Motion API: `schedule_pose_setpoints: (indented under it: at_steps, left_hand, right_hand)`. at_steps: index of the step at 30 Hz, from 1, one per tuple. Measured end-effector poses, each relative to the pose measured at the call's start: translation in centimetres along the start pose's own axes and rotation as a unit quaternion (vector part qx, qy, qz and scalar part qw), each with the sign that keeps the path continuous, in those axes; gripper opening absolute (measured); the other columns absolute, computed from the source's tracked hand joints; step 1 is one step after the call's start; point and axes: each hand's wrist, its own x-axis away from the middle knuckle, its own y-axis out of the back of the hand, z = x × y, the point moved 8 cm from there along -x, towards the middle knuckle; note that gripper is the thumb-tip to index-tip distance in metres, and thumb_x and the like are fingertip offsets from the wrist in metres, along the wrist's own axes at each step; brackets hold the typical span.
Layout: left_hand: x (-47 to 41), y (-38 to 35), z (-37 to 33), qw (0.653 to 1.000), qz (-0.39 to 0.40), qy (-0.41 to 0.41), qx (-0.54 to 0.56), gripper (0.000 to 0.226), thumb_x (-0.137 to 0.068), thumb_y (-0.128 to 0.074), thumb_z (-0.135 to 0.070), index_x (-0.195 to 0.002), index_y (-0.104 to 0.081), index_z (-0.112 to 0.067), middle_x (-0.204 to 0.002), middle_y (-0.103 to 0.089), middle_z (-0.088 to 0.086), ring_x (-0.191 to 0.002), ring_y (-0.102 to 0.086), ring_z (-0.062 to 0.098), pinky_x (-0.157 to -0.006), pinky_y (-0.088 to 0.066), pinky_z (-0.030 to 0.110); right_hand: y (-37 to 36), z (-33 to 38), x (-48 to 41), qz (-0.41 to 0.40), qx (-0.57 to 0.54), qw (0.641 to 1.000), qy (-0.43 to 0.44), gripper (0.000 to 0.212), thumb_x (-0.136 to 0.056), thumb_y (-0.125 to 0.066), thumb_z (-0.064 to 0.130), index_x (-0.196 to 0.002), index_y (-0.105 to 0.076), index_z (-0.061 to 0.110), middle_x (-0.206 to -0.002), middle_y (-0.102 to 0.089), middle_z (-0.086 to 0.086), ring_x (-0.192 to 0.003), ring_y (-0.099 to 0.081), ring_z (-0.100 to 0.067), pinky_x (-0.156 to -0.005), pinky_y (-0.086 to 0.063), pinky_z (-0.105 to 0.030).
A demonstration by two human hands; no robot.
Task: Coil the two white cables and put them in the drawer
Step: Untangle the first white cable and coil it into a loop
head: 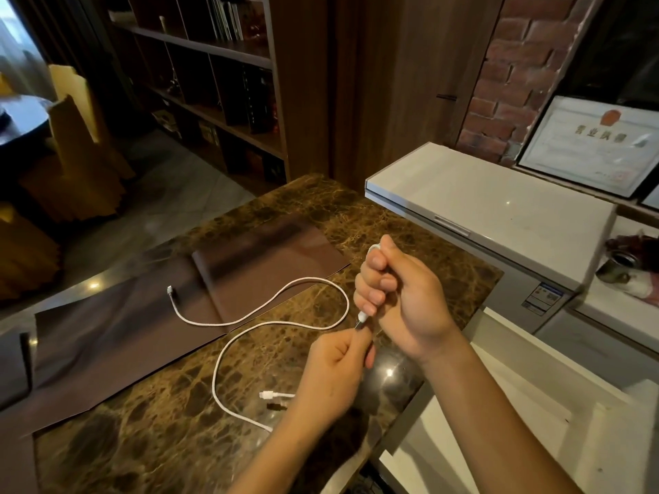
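While one cable (285, 304) lies loose across the marble desk (160, 422), the right hand (396, 297) is fisted round a coiled cable and the left hand (335, 372) pinches its plug end. Tucking that end seems next, then coiling the loose one. Shelves and brick wall stand behind; I see no drawer for certain.

Brown mat (149, 329) (marble counter (171, 440))

A white framed certificate (592, 146) leaning against the red brick wall (513, 83) is showing gold characters "营业执照"; its smaller print is staying illegible.
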Motion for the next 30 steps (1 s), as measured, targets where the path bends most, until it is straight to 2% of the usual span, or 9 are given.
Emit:
schedule_pose_setpoints:
  at_steps: [4, 7, 15, 17, 19, 21, 23, 27, 30]
  left_hand:
    - [0.4, 1.0, -0.9, 0.994, -0.001, -0.007, -0.109, 0.051, -0.105, -0.047, -0.038, -0.060, -0.056, -0.013, -0.048, -0.048, -0.007, -0.047, -0.043, 0.004, -0.056, -0.038, 0.022]
    - [0.9, 1.5, -1.5, 0.982, 0.020, -0.021, -0.185, 0.050, -0.105, -0.045, -0.042, -0.060, -0.055, -0.022, -0.049, -0.050, -0.011, -0.048, -0.046, 0.005, -0.054, -0.034, 0.016]
    - [0.3, 4.2, -5.2, 0.950, 0.013, -0.084, -0.301, 0.055, -0.101, -0.046, -0.052, -0.051, -0.052, -0.030, -0.042, -0.043, -0.006, -0.045, -0.046, 0.011, -0.049, -0.032, 0.019]
    - [-0.6, 5.0, -5.8, 0.932, 0.004, -0.103, -0.348, 0.056, -0.101, -0.044, -0.057, -0.052, -0.058, -0.033, -0.042, -0.044, -0.003, -0.045, -0.046, 0.012, -0.048, -0.034, 0.025]
    - [-1.6, 5.6, -5.9, 0.916, -0.003, -0.110, -0.385, 0.062, -0.098, -0.040, -0.064, -0.056, -0.067, -0.028, -0.042, -0.045, -0.002, -0.046, -0.047, 0.013, -0.049, -0.038, 0.029]
    - [-2.4, 6.0, -6.0, 0.906, -0.009, -0.111, -0.407, 0.067, -0.096, -0.037, -0.067, -0.052, -0.061, -0.023, -0.043, -0.046, -0.002, -0.045, -0.047, 0.012, -0.049, -0.036, 0.029]
    - [-3.0, 6.1, -6.1, 0.897, -0.008, -0.112, -0.427, 0.065, -0.096, -0.038, -0.068, -0.048, -0.054, -0.026, -0.046, -0.053, -0.001, -0.047, -0.050, 0.011, -0.049, -0.040, 0.029]
    - [-3.5, 5.9, -5.7, 0.889, 0.005, -0.117, -0.443, 0.069, -0.092, -0.032, -0.074, -0.064, -0.071, -0.024, -0.053, -0.064, -0.001, -0.053, -0.058, 0.010, -0.053, -0.050, 0.035]
    - [-3.7, 5.8, -5.5, 0.890, 0.015, -0.127, -0.438, 0.071, -0.091, -0.029, -0.074, -0.067, -0.073, -0.024, -0.052, -0.063, -0.002, -0.052, -0.058, 0.011, -0.053, -0.050, 0.036]
  right_hand:
    - [1.0, -0.7, -0.5, -0.031, 0.034, 0.999, 0.003, 0.043, -0.108, -0.039, 0.032, -0.072, -0.054, 0.015, -0.056, -0.036, 0.003, -0.050, -0.036, -0.012, -0.049, -0.036, -0.027]
    - [1.8, -1.3, -0.8, -0.049, 0.081, 0.995, 0.004, 0.043, -0.109, -0.037, 0.031, -0.074, -0.053, 0.012, -0.056, -0.036, 0.002, -0.051, -0.037, -0.013, -0.050, -0.036, -0.030]
    - [3.3, -4.0, -0.1, -0.075, 0.262, 0.962, -0.025, 0.043, -0.109, -0.038, 0.029, -0.075, -0.057, 0.011, -0.059, -0.044, -0.002, -0.054, -0.044, -0.014, -0.050, -0.041, -0.024]
    - [3.4, -5.4, 0.5, -0.059, 0.286, 0.956, -0.035, 0.045, -0.108, -0.041, 0.033, -0.070, -0.058, 0.017, -0.062, -0.048, -0.003, -0.058, -0.046, -0.016, -0.054, -0.041, -0.029]
    - [3.2, -6.8, 1.0, -0.050, 0.309, 0.948, -0.054, 0.043, -0.103, -0.045, 0.040, -0.076, -0.060, 0.010, -0.067, -0.051, -0.010, -0.063, -0.049, -0.023, -0.057, -0.041, -0.037]
    - [3.2, -8.1, 1.6, -0.049, 0.307, 0.947, -0.082, 0.040, -0.095, -0.045, 0.038, -0.080, -0.057, 0.003, -0.067, -0.053, -0.012, -0.064, -0.050, -0.026, -0.060, -0.040, -0.040]
    - [3.0, -9.0, 2.0, -0.050, 0.293, 0.950, -0.094, 0.029, -0.089, -0.044, 0.032, -0.068, -0.050, 0.012, -0.057, -0.051, -0.003, -0.056, -0.047, -0.020, -0.058, -0.037, -0.039]
    - [3.1, -9.9, 2.4, -0.062, 0.287, 0.950, -0.109, 0.023, -0.085, -0.042, 0.028, -0.067, -0.046, 0.015, -0.056, -0.048, -0.001, -0.054, -0.045, -0.017, -0.056, -0.036, -0.037]
    - [3.1, -10.2, 2.7, -0.061, 0.280, 0.950, -0.120, 0.022, -0.089, -0.041, 0.026, -0.073, -0.050, 0.014, -0.058, -0.051, 0.002, -0.055, -0.045, -0.014, -0.054, -0.036, -0.032]
